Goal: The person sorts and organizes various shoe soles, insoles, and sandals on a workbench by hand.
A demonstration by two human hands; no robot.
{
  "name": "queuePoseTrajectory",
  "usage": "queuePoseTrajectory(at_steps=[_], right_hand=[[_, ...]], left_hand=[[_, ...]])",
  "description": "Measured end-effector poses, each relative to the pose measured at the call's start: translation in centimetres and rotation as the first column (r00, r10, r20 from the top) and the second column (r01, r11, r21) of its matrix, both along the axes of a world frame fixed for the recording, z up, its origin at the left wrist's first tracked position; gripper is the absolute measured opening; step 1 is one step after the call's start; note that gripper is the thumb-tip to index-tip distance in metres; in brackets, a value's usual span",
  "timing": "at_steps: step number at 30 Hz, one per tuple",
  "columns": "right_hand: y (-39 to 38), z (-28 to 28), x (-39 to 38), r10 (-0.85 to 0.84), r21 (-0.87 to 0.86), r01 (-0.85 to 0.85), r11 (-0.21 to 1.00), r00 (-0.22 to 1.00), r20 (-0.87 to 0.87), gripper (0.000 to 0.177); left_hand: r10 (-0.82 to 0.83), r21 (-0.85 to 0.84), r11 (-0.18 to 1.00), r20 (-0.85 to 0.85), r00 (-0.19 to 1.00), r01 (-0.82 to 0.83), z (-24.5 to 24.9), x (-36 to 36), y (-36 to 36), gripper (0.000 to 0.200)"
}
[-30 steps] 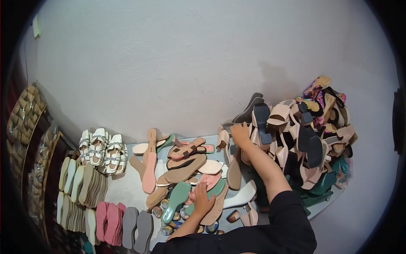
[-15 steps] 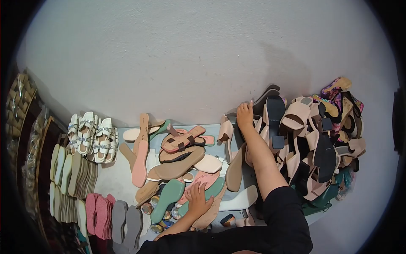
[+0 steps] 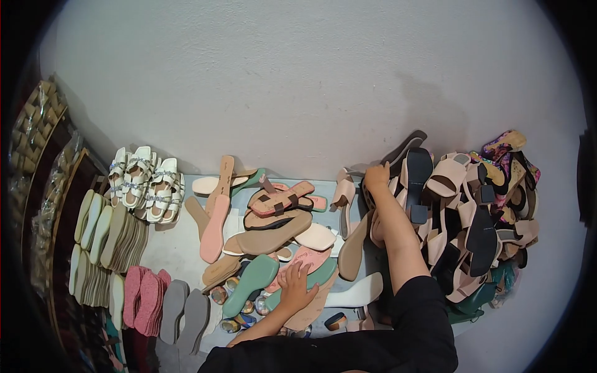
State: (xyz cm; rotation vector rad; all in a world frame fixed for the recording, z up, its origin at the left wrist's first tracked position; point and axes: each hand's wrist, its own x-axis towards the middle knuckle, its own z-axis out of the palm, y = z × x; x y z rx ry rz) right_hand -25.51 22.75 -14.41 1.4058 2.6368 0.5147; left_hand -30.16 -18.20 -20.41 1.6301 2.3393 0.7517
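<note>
My left hand (image 3: 298, 287) rests with its fingers spread on a pink insole (image 3: 306, 260), beside a green sole (image 3: 254, 285). Farther off to the right, my right hand (image 3: 376, 179) reaches to the left edge of a heap of beige and black sandals. Its fingers are bent round something dark that I cannot make out. Close to it, a dark sole (image 3: 405, 146) leans near the wall, and a black-soled sandal (image 3: 418, 175) stands to its right. A brown insole (image 3: 356, 250) lies below my right hand.
White strapped sandals (image 3: 140, 177) stand at the back left. Stacked beige insoles (image 3: 121, 239), pink insoles (image 3: 148, 299) and grey insoles (image 3: 196, 320) line the left side. Shelves (image 3: 46, 199) are at the far left. Patterned sandals (image 3: 510, 161) lie at the far right, by the wall.
The whole view has shifted a little. My right hand has curled its fingers more at the heap's edge, and the dark sole beside it stands out more. My left hand stays on the pink insole.
</note>
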Motion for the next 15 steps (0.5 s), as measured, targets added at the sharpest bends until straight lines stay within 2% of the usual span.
queuePoseTrajectory(at_steps=[1,4,5,8,9,11,13,14,15], right_hand=[[-0.5,0.8,0.1,-0.016,-0.058,0.016,0.998,1.000,0.004,0.022],[-2.6,4.3,0.7,0.108,-0.058,-0.111,0.992,0.993,-0.042,0.019],[-3.5,6.2,1.1,0.186,-0.128,-0.189,0.974,0.982,-0.035,0.023],[-7.4,11.2,2.4,0.386,-0.095,-0.440,0.893,0.856,-0.345,0.021],[-8.9,12.9,2.7,0.421,-0.036,-0.490,0.871,0.782,-0.460,0.023],[-12.2,15.9,3.5,0.477,0.092,-0.567,0.819,0.583,-0.658,0.027],[-16.1,18.6,5.1,0.207,-0.037,-0.605,0.795,0.329,-0.921,0.029],[-17.7,19.1,5.7,0.039,-0.090,-0.640,0.763,0.185,-0.982,0.030],[-18.8,19.0,6.6,-0.060,-0.159,-0.623,0.766,0.177,-0.982,0.035]], left_hand=[[0.001,0.005,1.000,0.000,1.000,-0.001,-0.1,0.0,0.0,0.062],[0.009,0.033,0.999,0.004,1.000,-0.009,-0.4,0.3,0.0,0.062],[0.010,0.045,0.999,0.003,1.000,-0.011,-0.5,0.2,0.0,0.063],[0.012,0.101,0.995,0.047,0.999,-0.016,-1.4,-0.1,-0.1,0.061],[0.037,0.176,0.983,0.066,0.997,-0.048,-0.6,0.0,-0.2,0.053],[0.045,0.315,0.943,0.204,0.978,-0.109,-1.3,-0.6,0.0,0.051],[-0.001,0.389,0.913,0.310,0.951,-0.126,0.7,-0.8,-0.4,0.047],[-0.024,0.426,0.893,0.367,0.930,-0.145,2.3,-0.8,-0.6,0.051],[-0.047,0.459,0.872,0.423,0.905,-0.170,3.9,-0.6,-0.8,0.056]])
